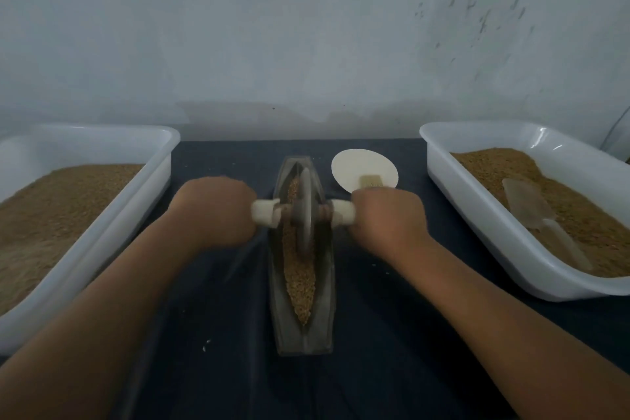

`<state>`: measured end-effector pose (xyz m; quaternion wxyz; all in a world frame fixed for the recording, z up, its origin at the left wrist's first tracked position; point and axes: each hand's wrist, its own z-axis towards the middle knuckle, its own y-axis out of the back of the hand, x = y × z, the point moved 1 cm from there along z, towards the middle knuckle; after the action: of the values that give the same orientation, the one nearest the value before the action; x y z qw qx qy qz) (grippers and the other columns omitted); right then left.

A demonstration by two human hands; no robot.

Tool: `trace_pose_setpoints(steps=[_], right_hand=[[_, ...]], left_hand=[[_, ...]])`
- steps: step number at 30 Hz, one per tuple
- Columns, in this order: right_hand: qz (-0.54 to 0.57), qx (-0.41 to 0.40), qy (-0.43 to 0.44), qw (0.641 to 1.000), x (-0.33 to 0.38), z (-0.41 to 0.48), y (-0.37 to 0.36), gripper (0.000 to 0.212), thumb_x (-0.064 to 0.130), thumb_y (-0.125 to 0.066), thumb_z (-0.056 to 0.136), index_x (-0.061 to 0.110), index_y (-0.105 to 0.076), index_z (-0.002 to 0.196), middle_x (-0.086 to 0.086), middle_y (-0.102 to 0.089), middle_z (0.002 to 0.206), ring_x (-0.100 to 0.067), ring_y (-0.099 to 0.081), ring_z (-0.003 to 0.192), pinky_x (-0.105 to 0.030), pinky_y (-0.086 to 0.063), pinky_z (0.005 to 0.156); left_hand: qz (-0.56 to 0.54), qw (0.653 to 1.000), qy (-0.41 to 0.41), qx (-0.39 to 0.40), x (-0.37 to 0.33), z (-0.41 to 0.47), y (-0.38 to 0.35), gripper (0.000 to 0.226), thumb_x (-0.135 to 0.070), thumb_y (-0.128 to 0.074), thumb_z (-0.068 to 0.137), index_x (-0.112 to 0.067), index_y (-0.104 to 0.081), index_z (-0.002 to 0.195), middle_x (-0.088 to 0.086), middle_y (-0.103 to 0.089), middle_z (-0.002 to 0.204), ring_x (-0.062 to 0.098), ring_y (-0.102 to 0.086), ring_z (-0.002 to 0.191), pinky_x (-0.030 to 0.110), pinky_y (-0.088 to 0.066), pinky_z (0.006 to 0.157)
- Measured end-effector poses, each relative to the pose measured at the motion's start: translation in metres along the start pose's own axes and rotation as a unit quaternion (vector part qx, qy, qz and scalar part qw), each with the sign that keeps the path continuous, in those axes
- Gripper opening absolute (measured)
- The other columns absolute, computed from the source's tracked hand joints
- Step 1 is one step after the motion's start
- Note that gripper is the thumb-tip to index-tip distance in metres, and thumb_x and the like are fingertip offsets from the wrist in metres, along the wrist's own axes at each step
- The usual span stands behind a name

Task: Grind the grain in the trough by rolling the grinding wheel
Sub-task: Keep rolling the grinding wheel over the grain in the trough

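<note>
Both hands are clamped on the white handles of the grinding wheel: the left hand curls round the left handle and the right hand round the right handle, both blurred. Between the hands the wheel stands upright in the narrow grey trough, its rim down in the brown grain that fills the channel. Just beyond the right hand lies a white disc with a small brush on it. Outside the left hand sits a white tub of grain. Outside the right hand, a second tub holds grain and a clear scoop. Everything rests on the dark tabletop.
</note>
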<state>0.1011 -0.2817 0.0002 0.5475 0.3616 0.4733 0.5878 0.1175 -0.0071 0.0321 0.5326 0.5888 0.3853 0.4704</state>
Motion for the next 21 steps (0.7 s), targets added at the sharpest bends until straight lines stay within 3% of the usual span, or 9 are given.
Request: trace_pose_setpoints(steps=[3,5,8,11,14,16,18,21], right_hand=[[-0.021,-0.021,0.061,0.998,-0.002,-0.046,0.015,0.019,0.048,-0.059,0.078,0.031,-0.050,0.073,0.009,-0.045,0.059,-0.014,-0.051,0.051,-0.029,-0.035,0.045],[-0.006,-0.038,0.087,0.995,-0.004,-0.065,0.021,0.018,0.050,-0.057,0.071,0.034,-0.049,0.070,0.010,-0.040,0.052,-0.008,-0.043,0.044,-0.032,-0.042,0.042],[-0.028,-0.029,0.086,0.995,-0.003,-0.056,0.019,0.023,0.050,-0.064,0.074,0.033,-0.048,0.070,0.010,-0.042,0.054,-0.011,-0.046,0.046,-0.027,-0.036,0.043],[-0.036,-0.030,0.029,0.998,0.001,-0.012,0.008,0.021,0.043,-0.064,0.083,0.030,-0.050,0.075,0.006,-0.053,0.065,-0.020,-0.054,0.055,-0.026,-0.027,0.048],[-0.047,-0.054,-0.004,0.997,0.005,0.028,0.001,0.016,0.029,-0.066,0.079,0.023,-0.053,0.071,0.004,-0.042,0.058,-0.020,-0.039,0.053,-0.024,-0.014,0.050],[-0.060,-0.068,-0.010,0.996,0.007,0.041,0.007,0.014,0.022,-0.068,0.072,0.020,-0.055,0.067,0.003,-0.042,0.056,-0.018,-0.033,0.049,-0.025,-0.010,0.050],[-0.053,-0.070,-0.002,0.996,0.009,0.037,0.013,0.013,0.020,-0.066,0.069,0.020,-0.054,0.065,0.002,-0.044,0.056,-0.017,-0.039,0.049,-0.025,-0.013,0.049],[-0.053,-0.045,0.020,0.997,0.007,0.003,0.015,0.020,0.031,-0.066,0.078,0.024,-0.049,0.070,0.004,-0.048,0.060,-0.020,-0.045,0.052,-0.026,-0.019,0.048]], left_hand=[[-0.013,0.999,-0.023,0.044,0.002,-0.049,-0.009,0.020,-0.055,-0.062,0.077,-0.037,-0.054,0.074,-0.015,-0.058,0.069,-0.002,-0.052,0.062,0.022,-0.039,0.056],[-0.027,0.997,-0.028,0.060,0.005,-0.068,-0.015,0.021,-0.060,-0.059,0.072,-0.040,-0.055,0.075,-0.016,-0.059,0.068,-0.004,-0.053,0.060,0.018,-0.032,0.053],[-0.015,0.999,-0.020,0.041,0.006,-0.056,-0.018,0.024,-0.062,-0.054,0.073,-0.038,-0.056,0.076,-0.015,-0.060,0.069,-0.002,-0.053,0.061,0.021,-0.033,0.051],[0.012,0.998,0.018,-0.052,0.005,-0.017,-0.021,0.021,-0.054,-0.055,0.076,-0.033,-0.055,0.076,-0.012,-0.057,0.070,0.009,-0.054,0.062,0.028,-0.038,0.055],[-0.006,0.992,0.066,-0.104,0.005,0.015,-0.022,0.020,-0.050,-0.054,0.074,-0.030,-0.053,0.072,-0.010,-0.057,0.072,0.020,-0.055,0.066,0.032,-0.044,0.063],[-0.019,0.992,0.074,-0.100,0.005,0.024,-0.022,0.025,-0.054,-0.052,0.075,-0.030,-0.054,0.072,-0.010,-0.056,0.073,0.021,-0.053,0.067,0.033,-0.043,0.064],[-0.024,0.994,0.061,-0.083,0.004,0.021,-0.021,0.028,-0.057,-0.054,0.081,-0.030,-0.055,0.074,-0.011,-0.054,0.073,0.021,-0.055,0.070,0.034,-0.044,0.066],[-0.026,0.999,0.035,-0.031,0.005,-0.009,-0.021,0.021,-0.053,-0.059,0.084,-0.034,-0.055,0.077,-0.012,-0.057,0.074,0.012,-0.056,0.067,0.033,-0.046,0.063]])
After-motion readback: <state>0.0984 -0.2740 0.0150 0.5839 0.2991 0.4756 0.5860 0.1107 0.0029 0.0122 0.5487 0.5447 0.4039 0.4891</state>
